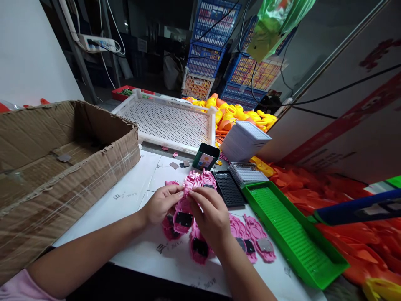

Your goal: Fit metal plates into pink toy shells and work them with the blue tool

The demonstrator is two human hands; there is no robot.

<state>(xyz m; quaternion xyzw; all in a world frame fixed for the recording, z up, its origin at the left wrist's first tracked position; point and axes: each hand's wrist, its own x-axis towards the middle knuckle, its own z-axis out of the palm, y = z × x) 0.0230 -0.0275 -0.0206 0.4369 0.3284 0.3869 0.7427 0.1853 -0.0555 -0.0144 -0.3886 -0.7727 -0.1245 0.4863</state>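
Observation:
Both my hands meet over a group of pink plastic casings. My left hand [163,205] pinches the top end of a pink plastic casing [184,205] between thumb and forefinger. From the other side my right hand [213,213] grips the same end; its fingertips partly hide what lies between them. A black plate sits in the lower part of this casing. Several more pink casings lie around it, some with black plates. At the right, another pink casing [260,236] carries a grey metal plate.
A deep cardboard box [125,152] stands at the left. Behind the casings are a dark green tin [205,156] and a white crate [169,121]. A black tray [229,188] and a green basket [294,234] lie to the right, near orange and yellow parts.

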